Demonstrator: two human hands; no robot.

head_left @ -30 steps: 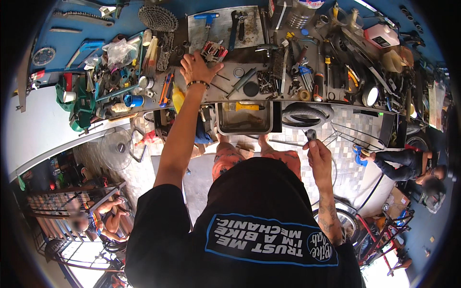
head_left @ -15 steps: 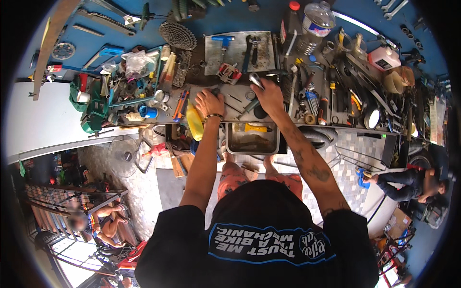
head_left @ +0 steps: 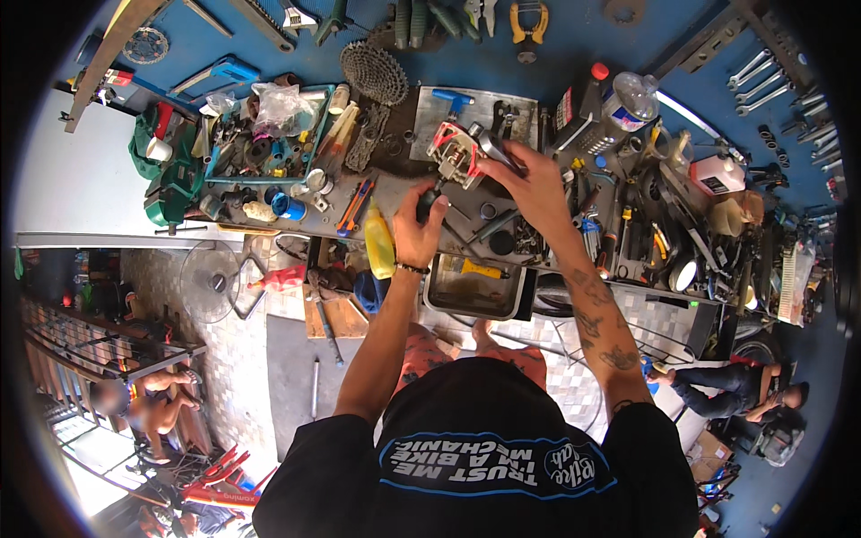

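Red pedal [head_left: 454, 154] now lifted — right grip [head_left: 535, 186] closed round ratchet [head_left: 493, 146], left grip [head_left: 416, 228] round dark handle [head_left: 431, 199].

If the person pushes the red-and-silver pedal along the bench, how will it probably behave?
The pedal would probably stay stiff, since its frame looks metallic. Its angular outline suggests sliding or tipping rather than rolling.

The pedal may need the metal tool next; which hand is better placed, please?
Probably the right hand: it holds the metal tool by the pedal, while the left hand grips a dark handle.
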